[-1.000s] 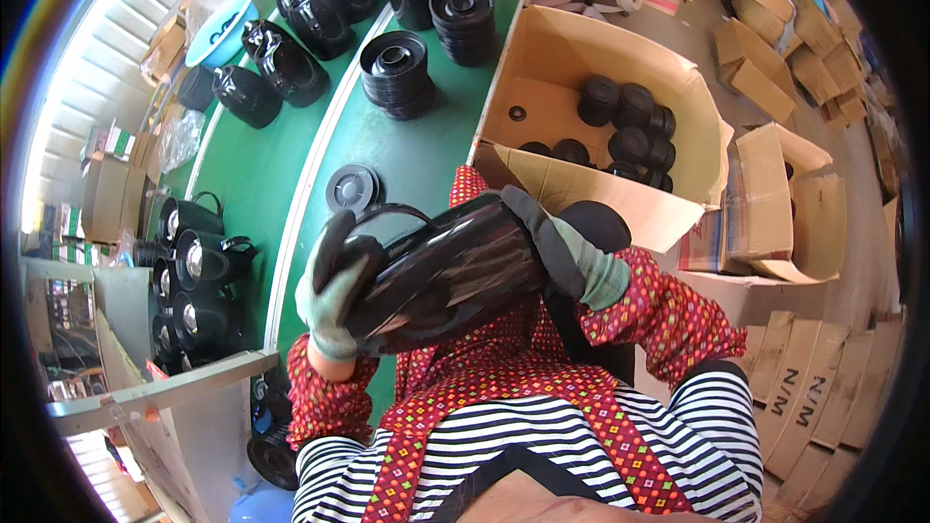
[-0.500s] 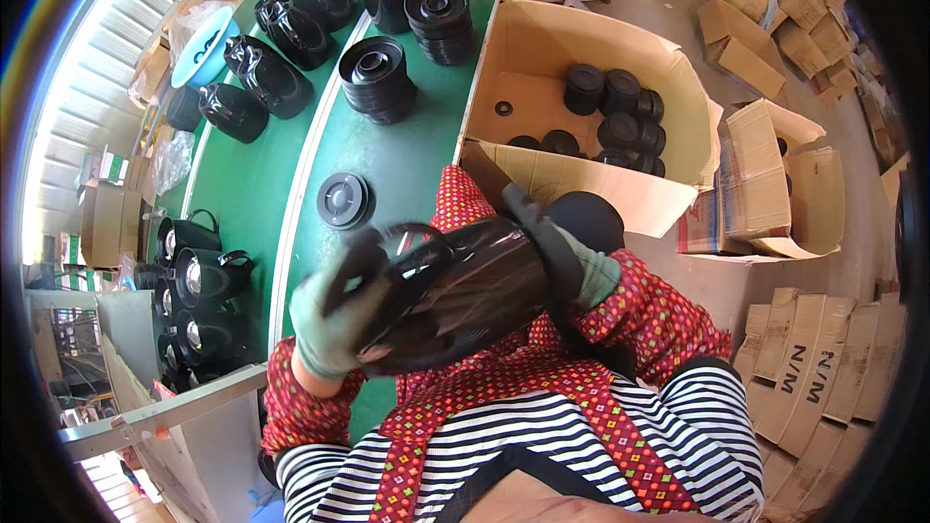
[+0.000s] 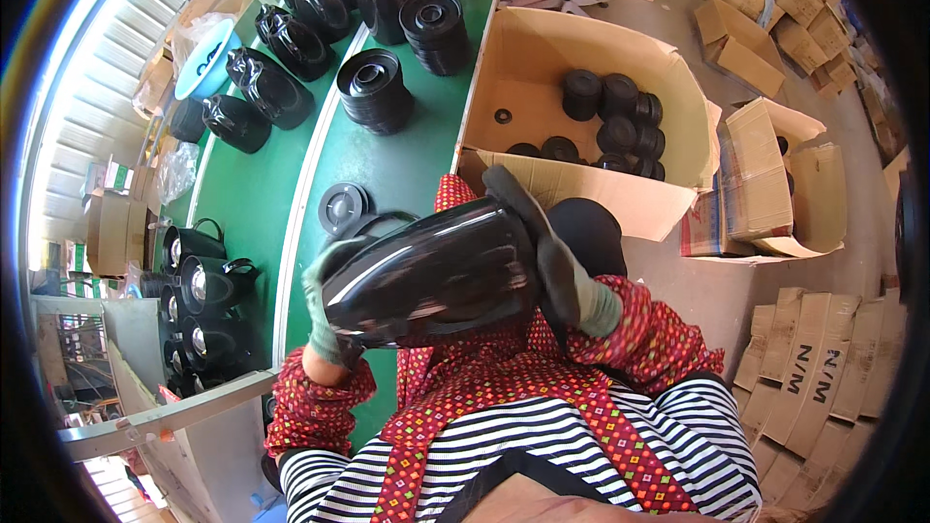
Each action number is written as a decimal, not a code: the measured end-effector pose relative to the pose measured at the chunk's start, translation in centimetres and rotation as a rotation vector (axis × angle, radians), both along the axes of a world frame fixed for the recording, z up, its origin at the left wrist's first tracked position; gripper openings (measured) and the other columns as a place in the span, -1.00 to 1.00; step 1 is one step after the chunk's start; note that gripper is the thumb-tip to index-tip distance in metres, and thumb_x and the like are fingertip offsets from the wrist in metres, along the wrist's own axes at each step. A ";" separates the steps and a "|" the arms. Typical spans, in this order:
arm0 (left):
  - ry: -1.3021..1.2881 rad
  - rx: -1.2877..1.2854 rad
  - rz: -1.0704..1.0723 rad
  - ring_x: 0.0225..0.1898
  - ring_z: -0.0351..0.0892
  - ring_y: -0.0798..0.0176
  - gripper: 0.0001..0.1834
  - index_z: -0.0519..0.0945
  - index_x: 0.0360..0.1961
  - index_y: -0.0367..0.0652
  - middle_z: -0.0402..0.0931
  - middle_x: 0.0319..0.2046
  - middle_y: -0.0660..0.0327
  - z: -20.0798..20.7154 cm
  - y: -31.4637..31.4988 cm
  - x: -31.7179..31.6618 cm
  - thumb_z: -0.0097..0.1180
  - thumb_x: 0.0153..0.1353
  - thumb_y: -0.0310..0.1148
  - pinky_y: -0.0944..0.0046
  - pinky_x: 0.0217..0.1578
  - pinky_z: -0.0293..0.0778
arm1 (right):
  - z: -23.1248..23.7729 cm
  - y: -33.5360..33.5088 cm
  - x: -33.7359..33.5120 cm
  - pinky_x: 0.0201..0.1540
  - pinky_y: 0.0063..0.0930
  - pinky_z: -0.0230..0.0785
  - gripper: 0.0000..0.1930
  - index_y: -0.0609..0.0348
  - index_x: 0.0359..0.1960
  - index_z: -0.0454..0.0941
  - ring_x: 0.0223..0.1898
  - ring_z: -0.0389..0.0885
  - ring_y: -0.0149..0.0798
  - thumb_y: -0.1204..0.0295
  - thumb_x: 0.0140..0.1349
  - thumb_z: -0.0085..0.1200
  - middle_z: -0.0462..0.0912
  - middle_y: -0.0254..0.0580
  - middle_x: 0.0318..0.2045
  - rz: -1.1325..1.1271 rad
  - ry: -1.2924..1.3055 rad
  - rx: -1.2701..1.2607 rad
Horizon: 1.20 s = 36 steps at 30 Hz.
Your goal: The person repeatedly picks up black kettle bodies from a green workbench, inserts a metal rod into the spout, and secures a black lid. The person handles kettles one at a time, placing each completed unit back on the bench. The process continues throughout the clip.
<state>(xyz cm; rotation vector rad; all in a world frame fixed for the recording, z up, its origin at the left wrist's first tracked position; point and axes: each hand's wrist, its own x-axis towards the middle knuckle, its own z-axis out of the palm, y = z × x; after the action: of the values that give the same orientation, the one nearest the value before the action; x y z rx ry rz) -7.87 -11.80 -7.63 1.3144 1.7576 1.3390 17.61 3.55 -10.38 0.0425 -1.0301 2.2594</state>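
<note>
A glossy black jug [image 3: 436, 276] lies sideways in front of my chest, held between my two gloved hands. My left hand [image 3: 327, 305], in a pale green and dark glove, is wrapped round its left end; the fingers are partly hidden behind it. Against the right end presses my right hand [image 3: 562, 276], its dark-palmed glove gripping the rim area. Just beyond the jug, a flat round black disc [image 3: 343, 209] lies on the green table [image 3: 262, 203]. Farther back stand two stacks of black ring-shaped parts, a nearer stack [image 3: 374, 102] and a farther stack [image 3: 436, 34].
Several black jugs [image 3: 291, 44] stand along the table's far left, near a light blue bowl [image 3: 205, 63]. More black vessels with shiny insides [image 3: 208, 286] sit at left. A cardboard box [image 3: 591, 189] holding black round parts stands at right, beside a smaller box [image 3: 751, 179].
The jug has turned in my hands, so its smooth side now faces up. My left hand has shifted round its end, and my right hand lies flatter against the other end.
</note>
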 end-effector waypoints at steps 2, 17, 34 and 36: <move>-0.320 -0.001 0.016 0.10 0.71 0.14 -0.24 0.67 0.11 -0.39 0.72 0.06 0.01 -1.5 0.2 0.4 0.66 -0.09 -0.19 0.08 0.20 0.59 | -0.1 -0.8 0.8 0.61 -0.16 0.03 -0.07 0.25 0.64 -0.03 0.56 0.22 -0.16 -0.15 0.53 0.02 0.10 -0.06 0.61 -0.269 -0.178 0.360; -0.385 -0.066 -0.087 0.28 0.61 0.09 -0.53 0.66 0.21 -0.30 0.49 0.37 -0.11 -5.1 -1.6 -0.4 0.35 0.28 -0.42 0.09 0.29 0.56 | -1.6 -0.6 0.8 0.56 -0.16 0.13 -0.10 0.24 0.61 0.12 0.51 0.30 0.03 -0.25 0.53 -0.15 0.28 0.16 0.52 -0.244 -0.417 0.259; -0.849 0.005 -0.122 0.27 0.60 0.09 -0.30 0.35 0.49 -0.33 0.52 0.34 -0.02 -16.4 -1.6 8.0 0.26 0.34 -0.48 0.12 0.30 0.54 | 4.0 4.1 3.8 0.40 -0.35 0.33 -0.41 0.33 0.35 0.52 0.28 0.56 -0.23 0.14 0.44 0.16 0.61 -0.06 0.25 -0.289 -0.516 0.357; -0.539 -0.126 -0.199 0.37 0.49 0.14 -0.19 0.39 0.47 -0.30 0.51 0.36 0.01 -13.4 -2.7 8.7 0.42 0.17 -0.53 0.10 0.41 0.37 | 4.8 6.9 4.2 0.35 -0.33 0.40 -0.40 0.34 0.30 0.57 0.21 0.62 -0.21 0.10 0.40 0.18 0.68 -0.05 0.16 -0.193 -0.535 0.272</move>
<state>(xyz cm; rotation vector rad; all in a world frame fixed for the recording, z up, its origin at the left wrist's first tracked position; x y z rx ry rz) 0.80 -14.45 -21.02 0.9188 1.2830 1.2935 21.79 10.42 -5.56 -0.5494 -1.5386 1.9802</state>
